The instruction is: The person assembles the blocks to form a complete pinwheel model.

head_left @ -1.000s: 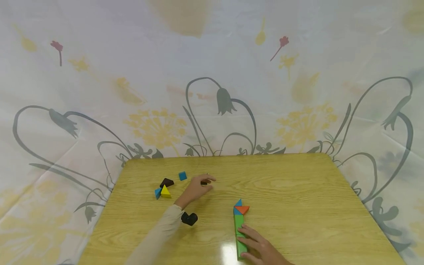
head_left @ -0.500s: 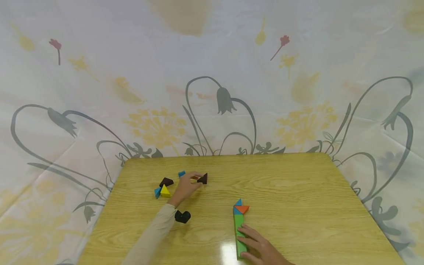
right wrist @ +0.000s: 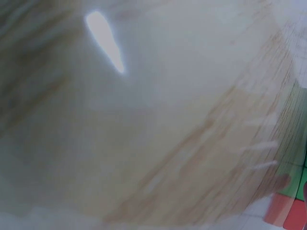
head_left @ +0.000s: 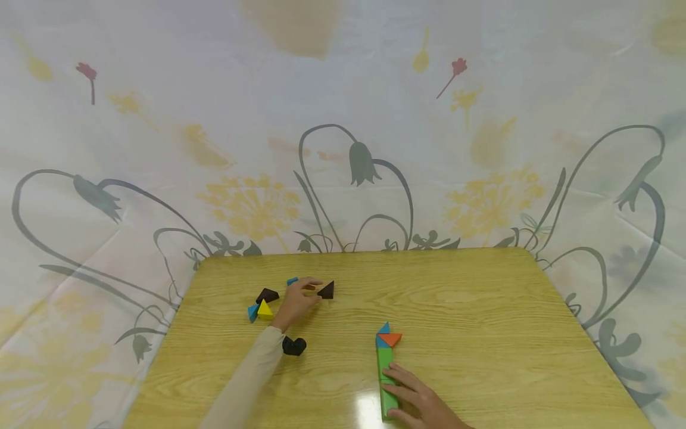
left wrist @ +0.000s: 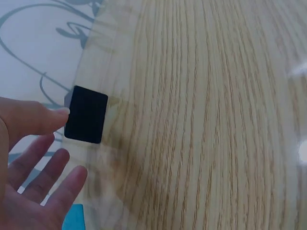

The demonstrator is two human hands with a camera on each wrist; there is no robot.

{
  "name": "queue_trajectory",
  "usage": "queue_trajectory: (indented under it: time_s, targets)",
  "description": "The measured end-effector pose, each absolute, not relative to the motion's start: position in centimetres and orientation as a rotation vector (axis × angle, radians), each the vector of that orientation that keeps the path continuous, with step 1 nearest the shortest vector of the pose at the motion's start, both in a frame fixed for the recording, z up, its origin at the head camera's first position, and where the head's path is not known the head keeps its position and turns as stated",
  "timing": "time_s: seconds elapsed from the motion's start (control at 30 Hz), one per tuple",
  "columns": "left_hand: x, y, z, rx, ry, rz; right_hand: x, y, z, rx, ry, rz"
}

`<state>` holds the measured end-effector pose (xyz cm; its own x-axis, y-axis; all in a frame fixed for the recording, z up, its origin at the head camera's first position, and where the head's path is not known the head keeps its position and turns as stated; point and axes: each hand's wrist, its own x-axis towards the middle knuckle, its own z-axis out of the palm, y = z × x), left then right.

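Observation:
My left hand pinches a black triangular block at its left corner. The left wrist view shows the thumb against the edge of this block, with three other fingers spread apart below; the index finger is hidden there. My right hand rests its fairly straight fingers on the right side of a row of two green blocks. Blue triangles and an orange triangle sit at the row's far end. In the right wrist view, green and red surfaces show at the lower right.
Left of my left hand lie a dark angular block, a yellow triangular block and a blue one. A blue block is partly behind the hand. A black device hangs by the left wrist. Patterned cloth surrounds the wooden table.
My left hand has drawn back left, uncovering the black triangular block, and now partly covers the blue block. The right hand has stayed by the green row.

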<state>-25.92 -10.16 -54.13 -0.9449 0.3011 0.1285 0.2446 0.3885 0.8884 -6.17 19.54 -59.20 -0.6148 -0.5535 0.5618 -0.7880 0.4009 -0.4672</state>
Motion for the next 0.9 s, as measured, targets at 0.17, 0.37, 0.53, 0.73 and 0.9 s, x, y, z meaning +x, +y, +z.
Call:
queue_trajectory:
  time_s: [0.17,0.37,0.53,0.73,0.9]
  targets:
    - [-26.3,-10.3,-54.6,0.493,2.507,1.685,-6.1,19.5,-59.1,1.169,-2.338,1.047]
    - [-26.7,-10.0,-54.3,0.461,2.458,1.635,-6.1,19.5,-59.1,1.166,-2.337,1.056]
    - [-27.4,-9.4,-54.4,0.479,2.448,1.546,-6.1,19.5,-59.2,1.167,-2.337,1.043]
    - [-28.0,-8.8,-54.7,0.531,2.424,1.489,-6.2,19.6,-59.1,1.175,-2.329,1.046]
    - [-28.0,-8.6,-54.8,0.61,2.405,1.495,-6.2,19.6,-59.2,1.178,-2.324,1.049]
